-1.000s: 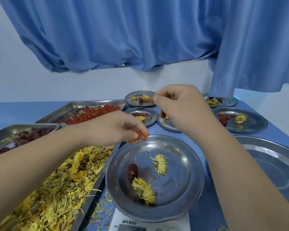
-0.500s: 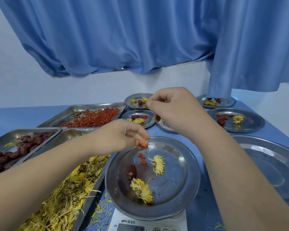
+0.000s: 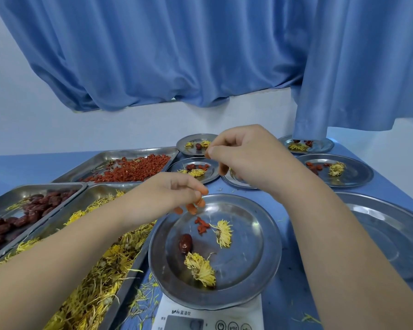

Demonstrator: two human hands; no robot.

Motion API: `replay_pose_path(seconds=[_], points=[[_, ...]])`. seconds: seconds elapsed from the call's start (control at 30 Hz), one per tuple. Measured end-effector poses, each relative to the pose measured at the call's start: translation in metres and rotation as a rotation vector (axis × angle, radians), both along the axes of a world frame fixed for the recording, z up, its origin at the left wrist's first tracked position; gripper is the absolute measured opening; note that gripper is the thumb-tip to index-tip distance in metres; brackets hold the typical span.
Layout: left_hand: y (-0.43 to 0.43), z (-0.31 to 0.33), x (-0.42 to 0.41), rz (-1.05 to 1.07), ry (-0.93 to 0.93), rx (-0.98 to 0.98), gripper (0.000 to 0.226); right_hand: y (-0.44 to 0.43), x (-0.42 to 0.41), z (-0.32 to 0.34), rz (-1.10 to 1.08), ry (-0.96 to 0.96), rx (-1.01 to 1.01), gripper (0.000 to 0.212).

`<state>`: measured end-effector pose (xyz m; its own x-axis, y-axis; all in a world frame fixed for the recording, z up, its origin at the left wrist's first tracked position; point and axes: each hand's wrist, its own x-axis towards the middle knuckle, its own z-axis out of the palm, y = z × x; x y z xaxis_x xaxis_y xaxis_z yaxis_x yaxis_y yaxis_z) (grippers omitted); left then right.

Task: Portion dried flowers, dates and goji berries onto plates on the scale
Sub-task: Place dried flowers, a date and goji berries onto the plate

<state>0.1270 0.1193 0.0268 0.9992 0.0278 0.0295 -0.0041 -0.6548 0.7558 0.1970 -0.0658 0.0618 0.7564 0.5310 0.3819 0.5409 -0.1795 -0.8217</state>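
A round steel plate (image 3: 267, 236) sits on the white scale (image 3: 210, 317). On it lie one dark date (image 3: 185, 243), a few red goji berries (image 3: 202, 226) and two yellow dried flowers (image 3: 223, 232). My left hand (image 3: 169, 194) hovers over the plate's far left rim with its fingers hanging loosely apart and pointing down; their tips look orange-red. My right hand (image 3: 246, 158) is raised beyond the plate, fingers curled and thumb against forefinger. I see nothing clearly held in it.
Left of the scale stand three steel trays: goji berries (image 3: 129, 152), dates (image 3: 34, 186), dried flowers (image 3: 100, 191). Several small portioned plates (image 3: 358, 172) sit at the back. A large empty plate (image 3: 391, 234) lies at the right. A blue curtain hangs behind.
My left hand dropped goji berries onto the scale plate and its pinched fingers have spread. The right hand has risen slightly.
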Motion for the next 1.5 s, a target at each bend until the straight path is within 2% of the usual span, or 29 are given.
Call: replay_pose_path(seconds=[0.07,0.23,0.3,0.47,0.63,0.83,1.03,1.27,1.4,1.5], points=[[-0.001,0.001,-0.008,0.02,0.024,-0.112,0.018,-0.001,0.0,0.0,0.017,0.002,-0.089,0.015],[0.001,-0.007,-0.038,0.019,0.03,-0.557,0.028,-0.004,-0.002,-0.001,0.085,-0.005,-0.338,0.012],[0.001,-0.014,-0.047,0.026,0.012,-0.653,0.033,-0.005,-0.002,-0.001,0.099,-0.015,-0.401,0.011],[0.006,-0.031,-0.056,0.2,-0.097,-0.863,0.042,-0.006,-0.003,-0.002,0.163,0.011,-0.569,0.01],[0.014,-0.033,-0.066,0.214,-0.214,-1.093,0.029,-0.009,0.001,-0.004,0.171,0.052,-0.61,0.011],[0.012,-0.042,-0.066,0.422,-0.284,-1.073,0.023,-0.009,0.006,-0.009,0.144,0.095,-0.683,0.013],[0.008,-0.041,-0.069,0.427,-0.303,-1.086,0.022,-0.008,0.004,-0.009,0.074,0.243,-0.796,0.017],[0.001,-0.039,-0.072,0.49,-0.383,-0.862,0.018,-0.008,-0.04,-0.01,-0.048,0.049,-0.814,0.018],[0.004,-0.039,-0.075,0.502,-0.39,-0.825,0.019,-0.021,-0.065,-0.037,-0.268,-0.185,-0.765,0.017],[0.005,-0.04,-0.074,0.53,-0.396,-0.81,0.02,-0.04,-0.077,-0.065,-0.419,-0.214,-0.728,0.025]])
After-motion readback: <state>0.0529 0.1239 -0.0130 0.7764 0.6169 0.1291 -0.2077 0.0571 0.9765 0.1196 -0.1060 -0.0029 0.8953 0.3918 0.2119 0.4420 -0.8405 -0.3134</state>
